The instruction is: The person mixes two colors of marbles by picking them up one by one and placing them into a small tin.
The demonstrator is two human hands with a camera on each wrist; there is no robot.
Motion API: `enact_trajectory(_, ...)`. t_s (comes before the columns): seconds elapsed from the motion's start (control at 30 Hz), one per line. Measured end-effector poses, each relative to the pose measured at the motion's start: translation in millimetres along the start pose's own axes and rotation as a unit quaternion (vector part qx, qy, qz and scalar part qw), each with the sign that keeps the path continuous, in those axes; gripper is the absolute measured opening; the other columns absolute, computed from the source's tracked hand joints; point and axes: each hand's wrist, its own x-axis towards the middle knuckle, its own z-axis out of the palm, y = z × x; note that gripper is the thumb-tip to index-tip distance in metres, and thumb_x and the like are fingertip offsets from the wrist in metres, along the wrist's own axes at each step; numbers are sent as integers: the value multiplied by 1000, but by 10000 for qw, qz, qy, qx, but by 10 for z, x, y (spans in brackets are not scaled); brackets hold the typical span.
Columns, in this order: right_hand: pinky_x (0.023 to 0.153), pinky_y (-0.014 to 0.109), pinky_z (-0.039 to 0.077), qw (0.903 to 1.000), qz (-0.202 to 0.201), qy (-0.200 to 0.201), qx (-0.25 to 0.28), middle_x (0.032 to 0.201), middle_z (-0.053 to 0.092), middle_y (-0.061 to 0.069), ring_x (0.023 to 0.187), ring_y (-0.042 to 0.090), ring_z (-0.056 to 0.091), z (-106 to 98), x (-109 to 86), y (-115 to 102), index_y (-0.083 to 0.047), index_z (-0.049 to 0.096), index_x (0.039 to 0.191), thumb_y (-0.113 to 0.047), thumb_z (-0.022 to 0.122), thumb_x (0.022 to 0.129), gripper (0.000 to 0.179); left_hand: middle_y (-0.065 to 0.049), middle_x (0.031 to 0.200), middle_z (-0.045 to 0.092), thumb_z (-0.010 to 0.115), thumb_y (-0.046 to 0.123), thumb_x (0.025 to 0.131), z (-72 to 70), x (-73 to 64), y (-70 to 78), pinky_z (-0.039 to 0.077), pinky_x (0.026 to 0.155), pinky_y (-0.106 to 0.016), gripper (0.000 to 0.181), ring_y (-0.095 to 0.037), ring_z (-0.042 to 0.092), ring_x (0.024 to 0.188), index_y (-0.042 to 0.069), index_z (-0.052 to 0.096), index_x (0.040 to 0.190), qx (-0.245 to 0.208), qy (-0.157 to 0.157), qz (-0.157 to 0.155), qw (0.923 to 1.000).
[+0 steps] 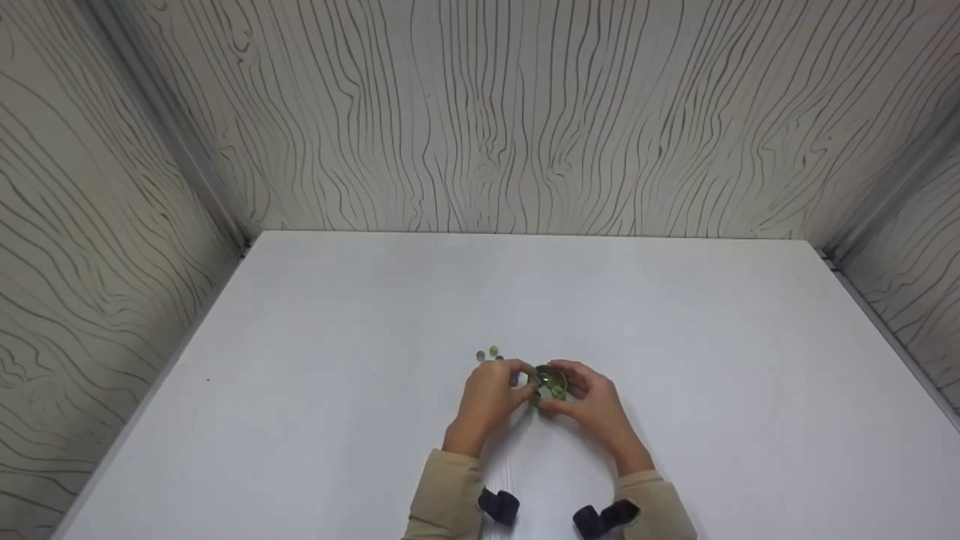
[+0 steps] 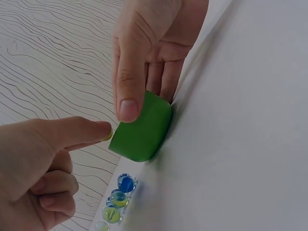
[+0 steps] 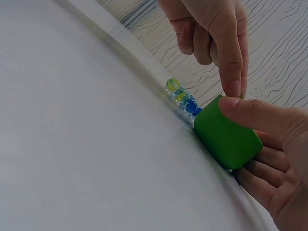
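A small green cup (image 2: 145, 132) stands on the white table, its mouth up in the head view. My right hand (image 1: 598, 409) grips it from the right, with the thumb on the near side and the fingers round the far side. Over the left rim, my left hand (image 1: 487, 397) pinches a yellowish marble (image 2: 107, 136) between thumb and forefinger; the fingertips hide most of it. Light green marbles show inside the cup in the head view. Just left of the cup lie several glass marbles (image 3: 181, 96), blue and yellow-green, partly hidden by my left hand in the head view.
The white table (image 1: 315, 337) reaches back to a panel (image 1: 487, 112) with a wood-grain pattern. Similar side panels stand left and right. Black wrist devices (image 1: 501, 508) sit by both sleeves. A tiny dark speck (image 1: 208, 380) marks the table at the left.
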Motion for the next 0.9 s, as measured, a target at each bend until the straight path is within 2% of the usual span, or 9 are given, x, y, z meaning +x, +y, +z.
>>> enact_trajectory(0.5, 103, 36, 46, 9999, -1, -127, 100, 131, 60, 25, 127, 37, 55, -26, -4, 7, 2, 56, 128, -7, 83, 70, 64, -3, 73, 66, 74, 18, 83, 38, 11, 26, 33, 56, -17, 16, -3, 40, 61, 13, 75, 98, 127, -131, 27, 9998)
enact_trajectory(0.9, 103, 35, 46, 9999, 62, -77, -26, 133, 59, 23, 129, 37, 53, -14, 1, 23, 1, 57, 128, -8, 83, 71, 63, -1, 66, 61, 73, 19, 83, 48, 11, 19, 28, 53, -16, 17, -2, 34, 57, 13, 75, 99, 214, -92, 282, 9993)
